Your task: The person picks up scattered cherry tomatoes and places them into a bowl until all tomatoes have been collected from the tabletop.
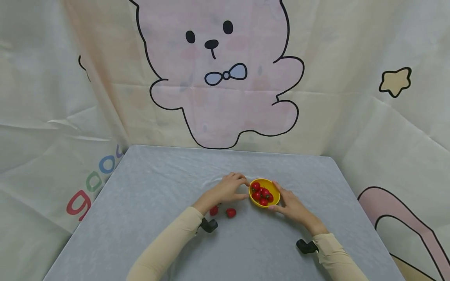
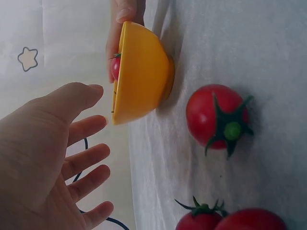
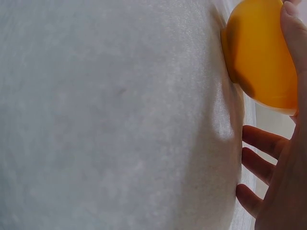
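A yellow bowl (image 1: 250, 198) stands on the cloth, with several small red cherry tomatoes (image 1: 256, 195) inside. My right hand (image 1: 293, 207) holds the bowl's right side between thumb and index finger; the other fingers stretch out beside it in the right wrist view. Close to the left rim is my left hand (image 1: 230, 188), its fingers spread and nothing in them; a gap separates it from the bowl (image 2: 144, 72) in the left wrist view. Below that hand lies a loose tomato (image 1: 231, 212), its green stem showing. Nearer my left wrist is another tomato (image 1: 213, 211), partly hidden in the head view.
A grey-blue cloth (image 1: 260, 246) covers the table. Behind it hangs a pale curtain (image 1: 330, 78) printed with a pink bear, and curtains line both sides. In the left wrist view, two tomatoes (image 2: 252, 221) lie together at the lower edge. Each wrist bears a black mount (image 1: 209, 225).
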Action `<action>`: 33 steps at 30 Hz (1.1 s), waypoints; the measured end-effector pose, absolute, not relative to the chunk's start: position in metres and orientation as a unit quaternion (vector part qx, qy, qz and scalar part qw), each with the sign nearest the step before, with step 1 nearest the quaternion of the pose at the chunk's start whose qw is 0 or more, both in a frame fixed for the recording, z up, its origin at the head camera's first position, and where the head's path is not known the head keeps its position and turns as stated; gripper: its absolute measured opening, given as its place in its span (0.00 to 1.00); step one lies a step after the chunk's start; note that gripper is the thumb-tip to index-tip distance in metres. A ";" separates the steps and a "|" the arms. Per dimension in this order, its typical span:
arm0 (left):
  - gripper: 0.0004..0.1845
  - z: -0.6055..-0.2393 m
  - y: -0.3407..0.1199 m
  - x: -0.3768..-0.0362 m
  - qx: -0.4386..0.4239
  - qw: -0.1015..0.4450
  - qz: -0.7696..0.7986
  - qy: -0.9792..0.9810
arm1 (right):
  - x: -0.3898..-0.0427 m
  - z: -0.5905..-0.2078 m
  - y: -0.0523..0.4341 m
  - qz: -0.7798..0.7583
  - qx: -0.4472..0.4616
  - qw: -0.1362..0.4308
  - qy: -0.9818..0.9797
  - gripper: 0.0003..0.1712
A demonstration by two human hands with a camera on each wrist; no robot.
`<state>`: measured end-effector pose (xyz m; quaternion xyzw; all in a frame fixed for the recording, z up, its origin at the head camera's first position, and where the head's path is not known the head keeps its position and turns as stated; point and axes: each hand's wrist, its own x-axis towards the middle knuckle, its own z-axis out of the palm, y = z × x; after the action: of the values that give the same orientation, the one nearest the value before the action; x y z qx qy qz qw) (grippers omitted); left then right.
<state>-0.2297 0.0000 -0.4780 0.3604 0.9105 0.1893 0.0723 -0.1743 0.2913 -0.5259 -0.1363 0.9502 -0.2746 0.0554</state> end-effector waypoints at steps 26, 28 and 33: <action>0.16 -0.493 -0.042 -0.201 0.372 0.090 0.185 0.905 | -0.172 -0.525 0.291 -0.270 -0.146 0.039 0.951 0.56; 0.17 -0.495 -0.044 -0.200 0.373 0.088 0.178 0.906 | -0.172 -0.526 0.291 -0.271 -0.147 0.039 0.951 0.56; 0.17 -0.499 -0.047 -0.196 0.377 0.081 0.171 0.906 | -0.173 -0.527 0.291 -0.268 -0.145 0.039 0.952 0.56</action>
<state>-0.1965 -0.0471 -0.4990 0.3774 0.9065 0.1710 0.0813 -0.1734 0.2914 -0.5268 -0.1450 0.9516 -0.2683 0.0394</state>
